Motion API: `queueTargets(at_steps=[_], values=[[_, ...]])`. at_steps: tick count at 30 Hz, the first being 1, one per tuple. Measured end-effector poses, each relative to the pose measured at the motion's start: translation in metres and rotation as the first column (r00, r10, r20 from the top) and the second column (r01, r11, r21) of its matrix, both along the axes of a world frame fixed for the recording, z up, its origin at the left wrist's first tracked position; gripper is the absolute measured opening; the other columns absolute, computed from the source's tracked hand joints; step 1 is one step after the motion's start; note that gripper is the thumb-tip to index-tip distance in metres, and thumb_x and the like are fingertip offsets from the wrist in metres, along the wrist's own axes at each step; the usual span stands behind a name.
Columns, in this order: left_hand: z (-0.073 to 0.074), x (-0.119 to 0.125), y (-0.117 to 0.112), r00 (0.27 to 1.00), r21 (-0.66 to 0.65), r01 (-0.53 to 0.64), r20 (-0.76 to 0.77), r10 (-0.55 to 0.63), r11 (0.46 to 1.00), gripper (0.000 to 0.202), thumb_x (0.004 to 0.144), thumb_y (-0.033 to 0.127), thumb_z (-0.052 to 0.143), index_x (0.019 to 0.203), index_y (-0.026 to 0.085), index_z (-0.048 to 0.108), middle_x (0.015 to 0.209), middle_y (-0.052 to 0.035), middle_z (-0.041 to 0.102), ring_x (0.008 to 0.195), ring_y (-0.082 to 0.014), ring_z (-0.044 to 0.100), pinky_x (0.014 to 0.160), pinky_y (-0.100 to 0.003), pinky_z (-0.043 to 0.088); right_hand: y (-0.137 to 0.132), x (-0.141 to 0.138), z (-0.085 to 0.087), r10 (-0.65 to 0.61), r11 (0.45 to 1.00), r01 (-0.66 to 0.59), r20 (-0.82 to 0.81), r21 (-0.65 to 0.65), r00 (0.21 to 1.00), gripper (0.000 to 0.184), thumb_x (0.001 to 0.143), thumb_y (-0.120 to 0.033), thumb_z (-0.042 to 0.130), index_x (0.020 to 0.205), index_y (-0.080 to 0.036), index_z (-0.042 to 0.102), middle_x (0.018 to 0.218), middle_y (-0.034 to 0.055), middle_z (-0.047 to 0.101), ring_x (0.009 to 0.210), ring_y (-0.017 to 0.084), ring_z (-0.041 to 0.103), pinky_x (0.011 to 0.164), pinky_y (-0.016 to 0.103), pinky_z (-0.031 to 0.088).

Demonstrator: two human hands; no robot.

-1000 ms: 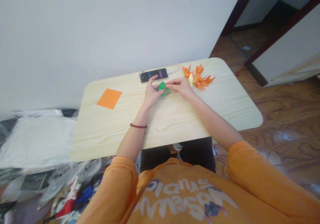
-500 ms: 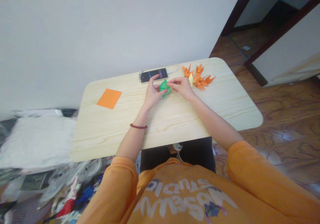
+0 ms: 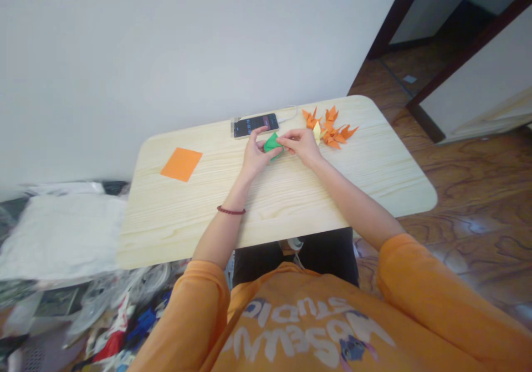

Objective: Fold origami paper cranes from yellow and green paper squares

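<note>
The green folded paper (image 3: 273,144) sits between the two hands, gripped at its left and right sides, and it is hard to tell whether it touches the tabletop. The left hand (image 3: 255,157) is partly closed, its fingers curled around the paper's left side. The right hand (image 3: 301,145) pinches the right side between thumb and fingertips. Just far of the left hand lies a black smartphone (image 3: 255,125) with a white cable (image 3: 290,111). Right of the right hand, orange origami cranes (image 3: 331,129) cluster around a pale yellow one (image 3: 317,132). A flat orange paper square (image 3: 182,164) lies well left on the pale wood table (image 3: 291,208). A dark bead bracelet (image 3: 230,210) circles the left wrist.
</note>
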State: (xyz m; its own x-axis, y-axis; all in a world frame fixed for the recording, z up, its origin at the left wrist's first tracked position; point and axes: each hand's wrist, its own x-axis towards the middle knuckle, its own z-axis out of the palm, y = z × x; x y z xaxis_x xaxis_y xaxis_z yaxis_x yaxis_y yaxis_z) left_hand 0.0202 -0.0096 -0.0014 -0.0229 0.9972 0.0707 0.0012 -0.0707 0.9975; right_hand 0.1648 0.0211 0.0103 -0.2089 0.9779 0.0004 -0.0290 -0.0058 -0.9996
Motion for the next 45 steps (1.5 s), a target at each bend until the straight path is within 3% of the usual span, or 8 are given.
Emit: queueTargets(at_steps=[9, 16, 21, 24, 27, 30, 36, 45], values=[[-0.0031, -0.0015, 0.0006, 1.0, -0.014, 0.016, -0.01, -0.016, 1.0, 0.074, 0.056, 0.022, 0.082, 0.121, 0.02, 0.045, 0.077, 0.0001, 0.069, 0.064, -0.0147, 0.066, 0.062, -0.025, 0.049, 0.0002, 0.0032, 0.006, 0.049, 0.997, -0.051, -0.031, -0.058, 0.998, 0.035, 0.059, -0.04, 0.081, 0.071, -0.011, 0.067, 0.045, -0.0048, 0.048, 0.043, 0.005, 0.037, 0.041, 0.021, 0.025], [-0.0054, -0.0006, 0.0016, 0.997, 0.034, 0.021, -0.08, -0.018, 0.999, 0.068, 0.058, 0.014, 0.077, 0.118, 0.022, 0.047, 0.068, 0.0053, 0.062, 0.056, -0.0106, 0.059, 0.057, -0.022, 0.044, 0.0009, 0.0038, 0.007, 0.049, 0.998, -0.048, 0.03, -0.032, 0.998, 0.022, 0.063, -0.031, 0.076, 0.067, -0.014, 0.063, 0.045, -0.0051, 0.048, 0.043, 0.005, 0.037, 0.042, 0.021, 0.026], [-0.0076, 0.0024, 0.0013, 0.988, 0.054, -0.001, -0.152, 0.009, 0.999, 0.057, 0.062, 0.01, 0.07, 0.115, 0.021, 0.051, 0.062, 0.0065, 0.058, 0.052, -0.0089, 0.055, 0.053, -0.02, 0.04, 0.0029, 0.0013, 0.0033, -0.096, 0.982, 0.057, 0.216, 0.178, 0.972, 0.009, 0.064, -0.017, 0.069, 0.061, -0.015, 0.06, 0.054, -0.0023, 0.056, 0.051, 0.009, 0.048, 0.052, 0.024, 0.038], [-0.0066, 0.0029, 0.0014, 0.988, 0.025, -0.018, -0.15, 0.022, 1.0, 0.047, 0.065, 0.009, 0.066, 0.109, 0.019, 0.055, 0.062, 0.0052, 0.06, 0.053, -0.0094, 0.056, 0.053, -0.02, 0.041, 0.0021, 0.0005, 0.0008, -0.18, 0.942, 0.075, 0.307, 0.327, 0.935, 0.005, 0.066, -0.017, 0.067, 0.064, -0.015, 0.063, 0.064, 0.0007, 0.061, 0.059, 0.012, 0.054, 0.062, 0.026, 0.044], [-0.0045, 0.0021, 0.0014, 0.986, -0.01, -0.046, -0.159, 0.044, 0.999, 0.038, 0.066, 0.012, 0.066, 0.103, 0.018, 0.06, 0.064, 0.0021, 0.064, 0.055, -0.0109, 0.058, 0.055, -0.021, 0.044, 0.0007, 0.0005, -0.0013, -0.187, 0.923, 0.055, 0.319, 0.381, 0.929, 0.007, 0.07, -0.02, 0.067, 0.065, -0.015, 0.064, 0.07, 0.0023, 0.062, 0.062, 0.012, 0.055, 0.065, 0.026, 0.045], [-0.0026, 0.0009, 0.0013, 0.987, -0.047, -0.064, -0.152, 0.057, 0.997, 0.035, 0.066, 0.015, 0.069, 0.101, 0.016, 0.063, 0.066, -0.0009, 0.068, 0.057, -0.0134, 0.062, 0.057, -0.024, 0.048, 0.0007, 0.0011, -0.0013, -0.141, 0.942, 0.043, 0.276, 0.333, 0.951, 0.01, 0.069, -0.023, 0.071, 0.067, -0.015, 0.065, 0.07, 0.0026, 0.062, 0.063, 0.012, 0.056, 0.063, 0.025, 0.045], [-0.0022, -0.002, 0.0034, 0.99, -0.067, -0.119, -0.079, 0.113, 0.991, 0.034, 0.067, 0.02, 0.074, 0.099, 0.017, 0.063, 0.071, -0.0028, 0.072, 0.063, -0.0154, 0.067, 0.063, -0.026, 0.051, 0.003, 0.0034, 0.0034, 0.028, 0.995, -0.038, 0.102, 0.093, 0.994, 0.025, 0.067, -0.038, 0.074, 0.073, -0.014, 0.067, 0.053, -0.0012, 0.057, 0.048, 0.009, 0.048, 0.047, 0.023, 0.038], [-0.0056, -0.0031, 0.0079, 0.974, 0.0, -0.191, -0.126, 0.189, 0.982, 0.018, 0.066, 0.012, 0.069, 0.078, 0.017, 0.056, 0.082, -0.0025, 0.071, 0.077, -0.0147, 0.067, 0.065, -0.023, 0.05, 0.0049, 0.0016, -0.0008, 0.048, 0.999, -0.047, 0.075, -0.005, 0.996, 0.01, 0.064, -0.014, 0.074, 0.067, -0.014, 0.064, 0.052, -0.0017, 0.059, 0.044, 0.006, 0.048, 0.046, 0.021, 0.039]])
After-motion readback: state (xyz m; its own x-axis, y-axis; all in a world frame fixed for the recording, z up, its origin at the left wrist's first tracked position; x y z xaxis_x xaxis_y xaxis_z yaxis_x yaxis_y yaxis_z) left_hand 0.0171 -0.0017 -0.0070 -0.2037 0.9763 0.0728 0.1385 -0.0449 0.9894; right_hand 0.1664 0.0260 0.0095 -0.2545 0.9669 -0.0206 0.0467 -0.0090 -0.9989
